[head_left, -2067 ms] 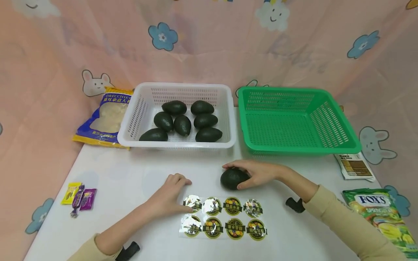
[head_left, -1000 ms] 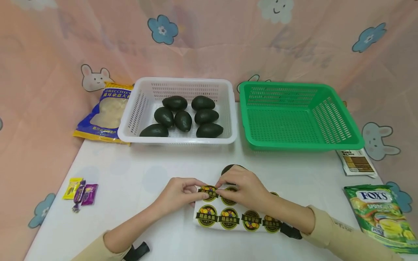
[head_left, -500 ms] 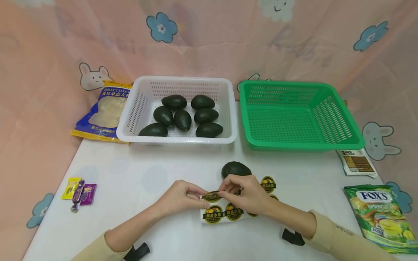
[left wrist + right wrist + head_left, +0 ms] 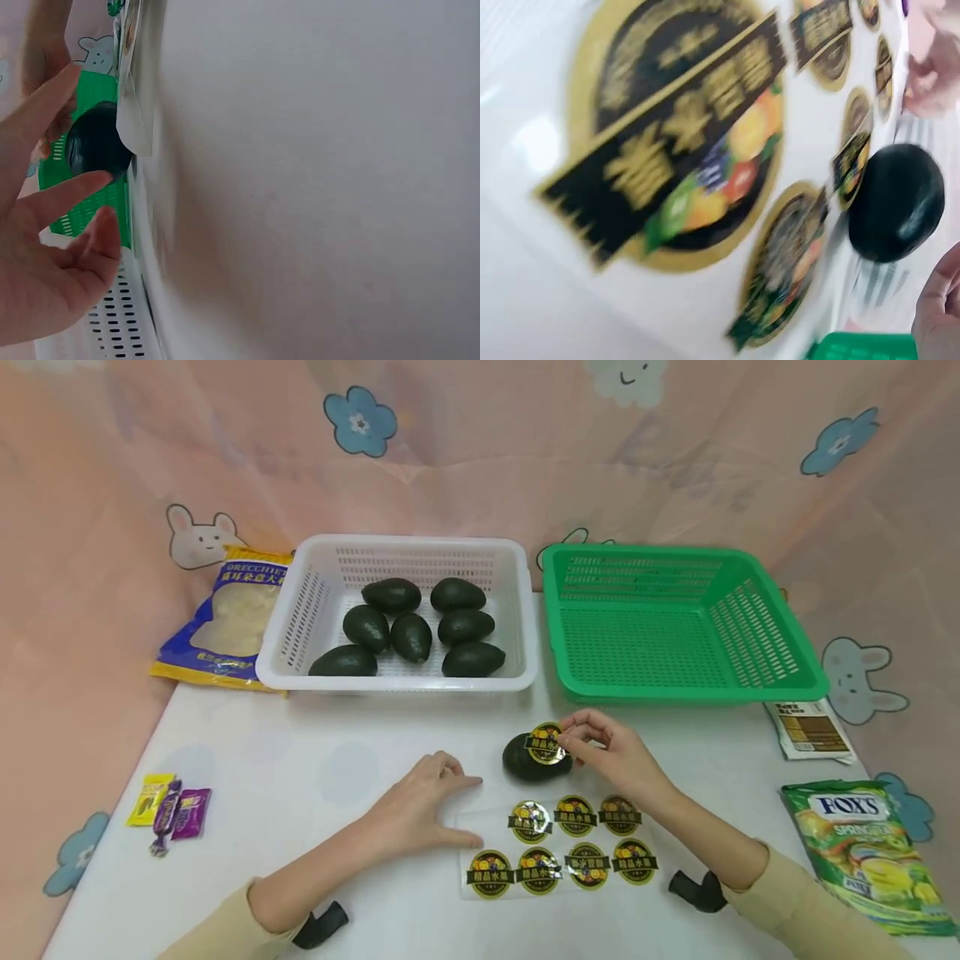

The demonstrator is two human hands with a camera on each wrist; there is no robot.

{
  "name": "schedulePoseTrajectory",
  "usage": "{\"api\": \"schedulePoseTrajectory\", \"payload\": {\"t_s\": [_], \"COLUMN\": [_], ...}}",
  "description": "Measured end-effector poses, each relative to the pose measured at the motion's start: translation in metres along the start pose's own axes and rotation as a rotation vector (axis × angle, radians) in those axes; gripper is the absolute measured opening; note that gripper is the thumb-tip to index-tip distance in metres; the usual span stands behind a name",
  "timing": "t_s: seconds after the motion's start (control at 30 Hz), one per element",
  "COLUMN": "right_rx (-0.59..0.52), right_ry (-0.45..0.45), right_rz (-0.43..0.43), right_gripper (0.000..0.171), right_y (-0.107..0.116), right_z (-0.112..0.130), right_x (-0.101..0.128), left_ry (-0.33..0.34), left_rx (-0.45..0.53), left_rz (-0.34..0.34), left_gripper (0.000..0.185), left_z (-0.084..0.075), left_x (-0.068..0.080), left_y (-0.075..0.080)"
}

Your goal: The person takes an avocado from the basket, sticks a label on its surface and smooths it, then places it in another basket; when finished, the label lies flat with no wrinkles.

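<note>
My right hand (image 4: 621,762) pinches a round black-and-gold sticker (image 4: 545,743) by its right edge, at the upper right of a dark green avocado (image 4: 519,762) on the table; I cannot tell whether they touch. My left hand (image 4: 420,810) holds nothing, thumb and forefinger spread beside the left end of the clear sticker sheet (image 4: 537,870). The sheet lies flat, with a gap at its upper left corner. In the left wrist view the avocado (image 4: 94,142) appears beyond my left fingers. The right wrist view shows the sheet's stickers (image 4: 697,142) close up, blurred.
Behind stand a white basket (image 4: 405,683) with several avocados and a green basket (image 4: 690,693). A pasta bag (image 4: 225,618) leans at left, above some wrapped candies (image 4: 168,810). A green FOX'S bag (image 4: 862,860) and a small packet (image 4: 810,731) lie at right.
My right hand let go of the avocado, then peeled a sticker from the sheet's upper left corner while both hands held the sheet. It has carried the sticker up to the avocado; my left hand released the sheet.
</note>
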State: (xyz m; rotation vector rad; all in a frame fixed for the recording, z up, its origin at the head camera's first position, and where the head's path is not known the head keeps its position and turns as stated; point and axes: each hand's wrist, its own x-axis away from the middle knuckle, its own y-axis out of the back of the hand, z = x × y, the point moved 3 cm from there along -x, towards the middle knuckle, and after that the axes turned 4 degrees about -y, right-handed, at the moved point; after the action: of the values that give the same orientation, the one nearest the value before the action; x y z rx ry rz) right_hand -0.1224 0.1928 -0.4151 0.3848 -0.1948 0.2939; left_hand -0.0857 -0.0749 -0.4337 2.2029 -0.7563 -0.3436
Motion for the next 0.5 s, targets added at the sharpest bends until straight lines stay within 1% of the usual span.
{"api": "schedulePoseTrajectory", "payload": {"t_s": [0.03, 0.1, 0.17, 0.23, 0.3, 0.37, 0.43, 0.5], "right_rx": [0.019, 0.036, 0.035, 0.027, 0.018, 0.017, 0.026, 0.042], "right_ry": [-0.001, 0.004, 0.01, 0.022, 0.036, 0.048, 0.06, 0.068], "right_rz": [-0.004, 0.008, 0.032, 0.051, 0.056, 0.047, 0.037, 0.029], "right_gripper": [0.035, 0.04, 0.041, 0.039, 0.038, 0.037, 0.037, 0.037], "right_y": [0.001, 0.002, -0.001, -0.004, -0.007, -0.008, -0.008, -0.007], "right_z": [-0.002, -0.006, -0.01, -0.012, -0.014, -0.015, -0.015, -0.016], "right_x": [-0.001, -0.002, -0.004, -0.005, -0.005, -0.006, -0.006, -0.006], "left_ry": [0.001, 0.005, 0.009, 0.003, -0.012, -0.029, -0.042, -0.04], "left_rx": [0.036, 0.17, 0.307, 0.39, 0.438, 0.461, 0.479, 0.483], "left_rz": [-0.045, -0.128, -0.172, -0.174, -0.149, -0.134, -0.136, -0.142], "left_gripper": [0.059, 0.053, 0.054, 0.06, 0.067, 0.068, 0.065, 0.06], "left_z": [0.0, 0.0, 0.002, 0.003, 0.003, 0.002, 0.002, 0.001], "left_x": [-0.006, -0.021, -0.035, -0.047, -0.057, -0.063, -0.067, -0.069], "left_y": [0.001, 0.002, -0.001, -0.006, -0.012, -0.016, -0.018, -0.019]}}
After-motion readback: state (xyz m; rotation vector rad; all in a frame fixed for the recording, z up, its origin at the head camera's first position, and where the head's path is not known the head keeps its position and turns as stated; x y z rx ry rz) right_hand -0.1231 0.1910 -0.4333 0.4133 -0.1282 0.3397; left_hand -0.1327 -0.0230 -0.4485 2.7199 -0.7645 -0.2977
